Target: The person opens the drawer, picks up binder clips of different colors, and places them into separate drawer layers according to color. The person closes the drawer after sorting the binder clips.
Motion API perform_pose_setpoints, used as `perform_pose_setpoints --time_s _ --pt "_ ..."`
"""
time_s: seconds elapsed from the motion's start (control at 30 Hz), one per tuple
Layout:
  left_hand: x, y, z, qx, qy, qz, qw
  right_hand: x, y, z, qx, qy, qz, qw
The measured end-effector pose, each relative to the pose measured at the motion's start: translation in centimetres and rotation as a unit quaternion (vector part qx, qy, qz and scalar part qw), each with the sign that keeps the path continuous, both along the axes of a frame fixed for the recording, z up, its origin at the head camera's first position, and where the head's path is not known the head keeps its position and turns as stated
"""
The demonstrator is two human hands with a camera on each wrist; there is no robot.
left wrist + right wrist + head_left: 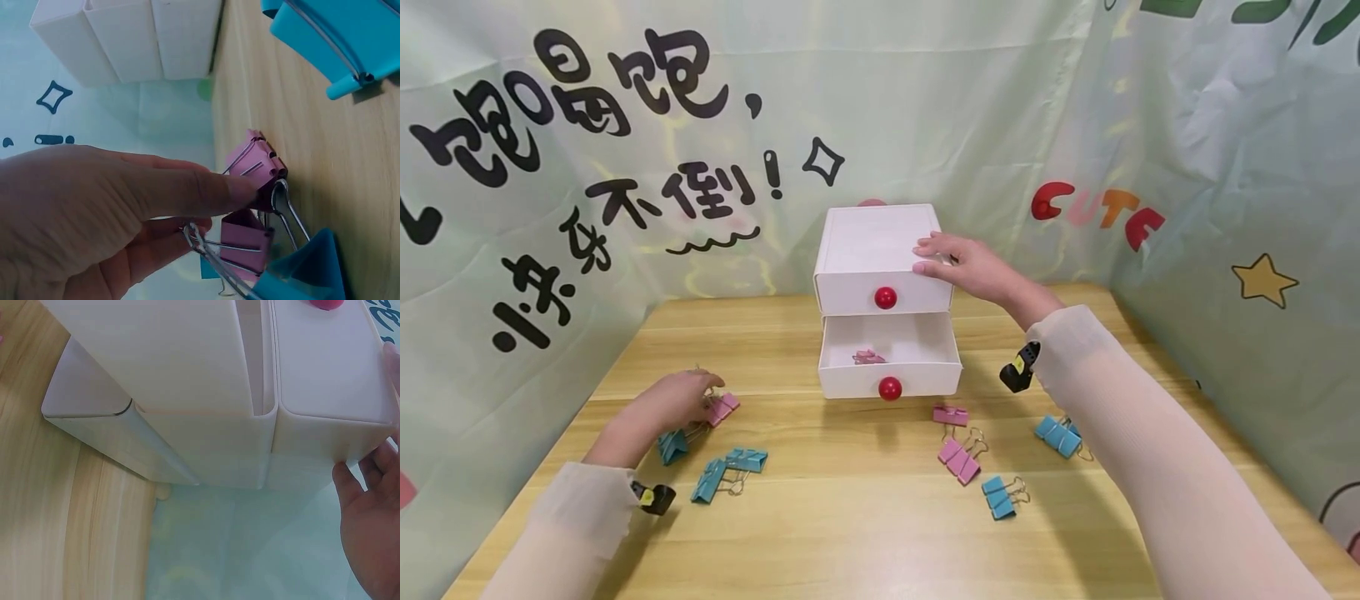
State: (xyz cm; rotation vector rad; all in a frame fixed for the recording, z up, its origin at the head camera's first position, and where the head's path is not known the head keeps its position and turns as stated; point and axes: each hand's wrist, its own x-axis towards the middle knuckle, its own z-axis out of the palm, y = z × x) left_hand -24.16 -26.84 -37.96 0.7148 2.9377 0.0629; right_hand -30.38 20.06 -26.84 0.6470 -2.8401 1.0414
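Note:
My left hand is low over the table's left side, thumb and fingers pinching a pink binder clip. Another pink clip and a teal binder clip lie right by its fingertips. My right hand rests on the top right edge of a white drawer box, fingers extended over the top and thumb at the side. Beneath the closed top drawer, a middle drawer with a red knob is pulled out, holding pink clips. The lowest section shows in the right wrist view.
Two teal clips lie nearer me on the left. Right of the drawer box's front are pink clips and blue clips, another blue one lying below my right forearm. A printed cloth surrounds the table.

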Motion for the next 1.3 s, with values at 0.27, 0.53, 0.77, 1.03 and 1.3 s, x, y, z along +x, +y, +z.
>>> perform_pose_setpoints --time_s 0.27,0.53,0.77,1.03,1.3 --pt "0.01 -0.72 -0.19 0.035 0.02 0.012 0.9991 -0.01 -0.01 -0.03 -0.001 0.001 0.0 1.0" --pt "0.0 -0.92 -0.61 0.009 0.037 0.024 0.999 0.0 -0.06 -0.12 -0.001 0.0 -0.001 1.0" --pt "0.11 -0.95 -0.4 -0.012 0.062 0.009 0.9979 0.02 -0.04 -0.12 -0.001 -0.001 0.0 1.0" --pt "-0.04 -0.74 -0.44 0.003 0.022 -0.014 0.9996 0.07 -0.02 0.0 0.001 0.002 -0.001 1.0" --pt "-0.14 -0.63 -0.58 0.039 -0.085 -0.009 0.9955 0.05 -0.01 -0.04 0.0 0.003 0.0 1.0"
